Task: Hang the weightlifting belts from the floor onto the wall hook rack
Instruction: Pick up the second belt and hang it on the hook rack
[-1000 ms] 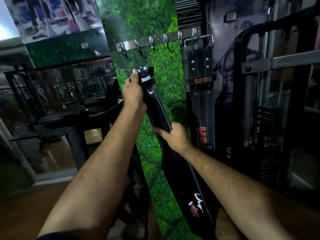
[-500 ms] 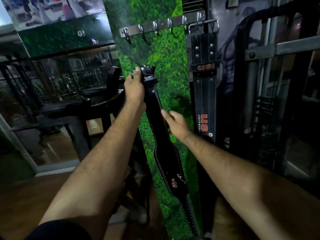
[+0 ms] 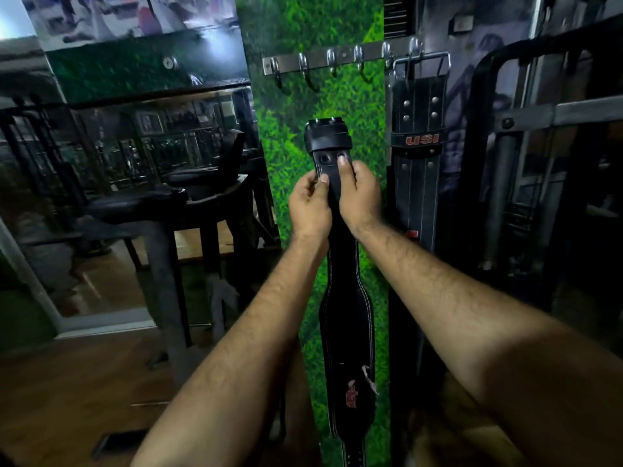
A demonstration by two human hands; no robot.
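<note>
A black leather weightlifting belt (image 3: 347,318) hangs straight down in front of the green grass-print wall panel, its buckle end up. My left hand (image 3: 308,205) and my right hand (image 3: 359,193) both grip it just under the buckle, thumbs pressed on its face. The metal hook rack (image 3: 344,57) is mounted above, a good way over the buckle. A second black belt (image 3: 418,136) marked USI hangs by its buckle from the rack's right end.
Several bare hooks stand on the rack's left and middle. A dark padded gym bench (image 3: 161,200) and a mirror wall (image 3: 135,136) lie to the left. A black machine frame (image 3: 539,129) stands right. Wooden floor (image 3: 67,392) below.
My right hand has slid up the belt from its middle to the buckle end beside my left hand. The belt has swung from a slant to hang vertical and face me.
</note>
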